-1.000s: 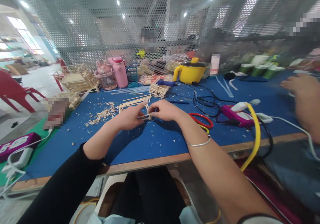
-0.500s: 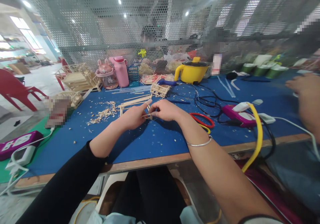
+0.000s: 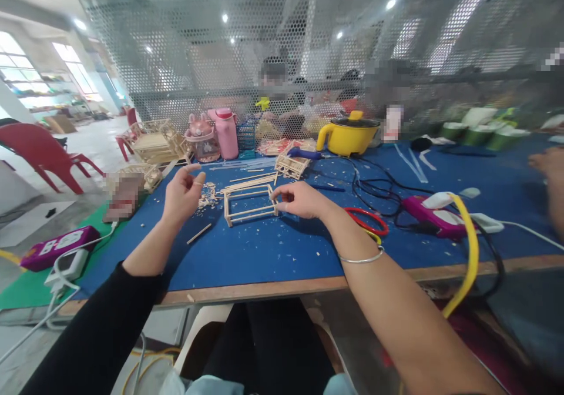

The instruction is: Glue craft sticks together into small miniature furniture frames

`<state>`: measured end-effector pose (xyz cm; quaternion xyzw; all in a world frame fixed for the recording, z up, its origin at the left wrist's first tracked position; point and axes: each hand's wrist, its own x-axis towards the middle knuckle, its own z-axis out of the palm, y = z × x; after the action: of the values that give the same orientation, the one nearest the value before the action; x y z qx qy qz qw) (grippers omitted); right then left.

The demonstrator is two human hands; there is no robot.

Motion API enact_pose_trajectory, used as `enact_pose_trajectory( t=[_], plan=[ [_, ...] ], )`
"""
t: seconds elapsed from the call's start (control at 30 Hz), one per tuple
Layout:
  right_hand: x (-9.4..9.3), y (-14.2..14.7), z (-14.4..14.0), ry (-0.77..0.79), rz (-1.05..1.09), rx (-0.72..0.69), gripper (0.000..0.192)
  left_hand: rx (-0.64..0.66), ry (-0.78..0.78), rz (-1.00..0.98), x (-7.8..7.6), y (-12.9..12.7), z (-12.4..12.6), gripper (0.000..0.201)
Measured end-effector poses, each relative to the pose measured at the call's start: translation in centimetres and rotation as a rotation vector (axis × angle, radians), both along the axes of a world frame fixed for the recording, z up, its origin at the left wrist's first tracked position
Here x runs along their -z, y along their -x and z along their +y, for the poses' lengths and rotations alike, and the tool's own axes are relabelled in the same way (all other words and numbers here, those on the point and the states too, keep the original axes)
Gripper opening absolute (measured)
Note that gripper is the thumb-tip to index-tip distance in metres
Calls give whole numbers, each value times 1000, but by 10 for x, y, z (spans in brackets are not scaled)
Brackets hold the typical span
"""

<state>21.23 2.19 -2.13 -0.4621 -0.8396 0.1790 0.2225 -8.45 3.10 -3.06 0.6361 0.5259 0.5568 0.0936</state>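
Note:
A small box-shaped frame of thin wooden sticks (image 3: 251, 214) rests on the blue tabletop in front of me. My right hand (image 3: 302, 200) has its thumb and fingers closed on the right end of this frame. To the left, my left hand (image 3: 183, 195) is raised with its fingers apart and nothing in them. Below and right of it is a short loose stick (image 3: 199, 234). Behind the frame lie several long thin sticks (image 3: 251, 182), and wood scraps (image 3: 209, 196) are scattered beside my left hand.
A glue gun with a blue body (image 3: 304, 153) lies by a finished stick piece (image 3: 291, 166). Further back stand a pink thermos (image 3: 226, 134) and a yellow pot (image 3: 350, 136). Black cables (image 3: 374, 183) run to a purple power strip (image 3: 434, 216). Another person's hand (image 3: 549, 163) is at far right.
My left hand has let go of the frame and moved left. The short stick now shows apart from the frame. My right hand stays at the frame's right end. The view has shifted slightly.

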Motion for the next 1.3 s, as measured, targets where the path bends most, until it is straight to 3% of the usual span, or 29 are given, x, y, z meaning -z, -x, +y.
enact_pose_trajectory(
  t=[0.2, 0.47, 0.53, 0.67, 0.87, 1.03, 1.3],
  plan=[
    [6, 7, 2, -52, 50, 26, 30, 27, 68, 52, 13, -3, 0, 39],
    [7, 10, 3, -251, 155, 150, 29, 195, 144, 187, 19, -6, -1, 42],
    [8, 9, 5, -316, 148, 124, 27, 253, 150, 216, 18, -9, -4, 44],
    [8, 11, 3, -407, 69, -59, 20, 362, 146, 252, 14, -12, -10, 48],
    [8, 45, -16, -392, -138, -115, 22, 534, 179, 273, 12, -17, -15, 53],
    [7, 75, -26, -362, -239, -179, 31, 566, 239, 304, 15, -22, -16, 52],
    [15, 77, -19, -287, -260, -218, 41, 554, 224, 327, 19, -22, -12, 50]
  ],
)
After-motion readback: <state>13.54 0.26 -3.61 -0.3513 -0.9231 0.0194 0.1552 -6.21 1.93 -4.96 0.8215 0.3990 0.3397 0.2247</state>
